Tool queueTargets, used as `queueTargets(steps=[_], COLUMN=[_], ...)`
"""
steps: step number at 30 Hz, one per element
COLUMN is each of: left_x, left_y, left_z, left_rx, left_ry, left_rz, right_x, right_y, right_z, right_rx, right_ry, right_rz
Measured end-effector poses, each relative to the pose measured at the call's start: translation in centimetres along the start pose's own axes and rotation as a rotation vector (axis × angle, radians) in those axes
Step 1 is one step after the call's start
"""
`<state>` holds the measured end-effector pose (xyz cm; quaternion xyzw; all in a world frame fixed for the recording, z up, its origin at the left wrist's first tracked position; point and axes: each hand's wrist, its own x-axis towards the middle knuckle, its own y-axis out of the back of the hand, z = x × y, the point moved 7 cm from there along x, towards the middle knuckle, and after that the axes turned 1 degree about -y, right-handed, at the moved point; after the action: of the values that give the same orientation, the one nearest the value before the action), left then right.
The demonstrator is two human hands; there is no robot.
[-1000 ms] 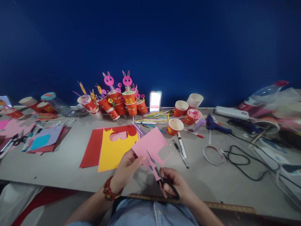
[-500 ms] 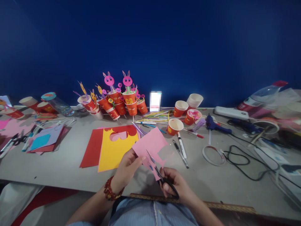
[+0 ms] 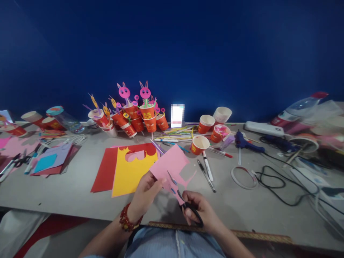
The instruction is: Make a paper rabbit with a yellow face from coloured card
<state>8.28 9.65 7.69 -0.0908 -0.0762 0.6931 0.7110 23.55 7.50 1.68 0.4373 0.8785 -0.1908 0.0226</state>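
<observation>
My left hand (image 3: 147, 190) pinches the lower left part of a pink sheet of paper (image 3: 170, 161), with the thumb on top. In my right hand (image 3: 199, 208) are black-handled scissors (image 3: 191, 211), their blades apart and lying across the paper close to my left thumb. Curved cuts mark the paper's right edge, and a thin pink strip curls out from it. To the left lie a yellow sheet (image 3: 131, 175) with scalloped cut-outs along its top and a red sheet (image 3: 103, 172) partly under it.
Paper cups with pink rabbit faces (image 3: 145, 93) stand at the back. A paper cup (image 3: 200, 144), pens (image 3: 206, 175), a tape roll (image 3: 244, 177) and a blue glue gun (image 3: 245, 143) with its cord lie to the right. Stacked coloured paper (image 3: 61, 154) lies left.
The pink paper has shifted slightly left, and its thin strip at the right now stands out more. The scissors keep nearly the same place across the paper.
</observation>
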Motion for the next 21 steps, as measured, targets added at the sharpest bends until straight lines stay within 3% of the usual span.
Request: queueTargets(steps=[21], left_x=[-0.47], left_y=[-0.73], left_z=[0.14], left_rx=[0.002], left_ry=[0.014], left_rz=[0.055], right_x=[-0.03], right_y=[-0.39], right_z=[-0.11], right_rx=[0.057], right_ry=[-0.015], right_rz=[0.007])
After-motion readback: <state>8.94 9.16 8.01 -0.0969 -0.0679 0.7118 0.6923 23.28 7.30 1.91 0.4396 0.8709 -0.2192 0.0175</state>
